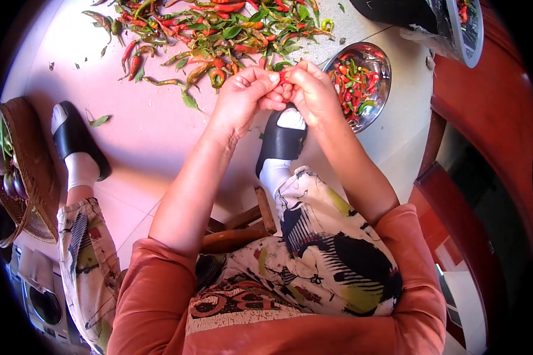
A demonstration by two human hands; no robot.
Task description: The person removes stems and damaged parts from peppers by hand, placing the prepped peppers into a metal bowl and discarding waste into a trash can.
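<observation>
My left hand (241, 99) and my right hand (315, 96) meet in front of me, above my slippered foot. The fingertips of both are pinched together on a small red chili pepper (282, 78), mostly covered by the fingers. Just beyond them a loose pile of red and green chili peppers (231, 32) with leaves and stems spreads over the floor. Close by my right hand stands a round metal bowl (387, 80), with red and a few green chili peppers (355, 86) inside.
A black container (405, 15) lined with clear plastic stands at the upper right, near dark red furniture (485, 77). On the left, a woven basket (35, 160) holds eggplants (12, 180). My black slippers (80, 139) rest on the tiled floor. Part of a wooden stool (234, 239) shows beneath me.
</observation>
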